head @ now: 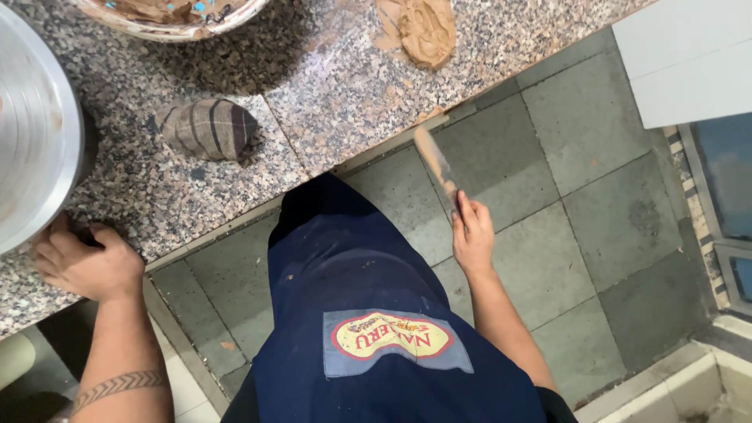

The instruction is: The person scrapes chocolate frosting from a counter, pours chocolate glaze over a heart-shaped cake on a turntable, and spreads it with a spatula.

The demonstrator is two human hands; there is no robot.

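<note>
The speckled granite counter [329, 102] fills the frame from nine o'clock round to one o'clock, and below it grey floor tiles [595, 219] run out toward four o'clock. At nine o'clock a big round metal vessel [31, 133] overhangs the edge of view. Your dark blue apron [376, 313] fills six o'clock, with a rectangular grey patch [395, 342] holding a yellow oval ringed in red. At eleven o'clock sits the rim of a bowl [176, 27] with brown paste inside. A folded striped cloth [207, 128] lies on the counter at ten o'clock. At twelve o'clock a brown paste lump [427, 30] rests on the stone. Your left hand [82, 262] is curled at the counter edge beneath the vessel; what it grips is hidden. Your right hand [472, 235] is closed around the handle of a paste-smeared spatula [437, 166], its blade pointing at the counter edge.
</note>
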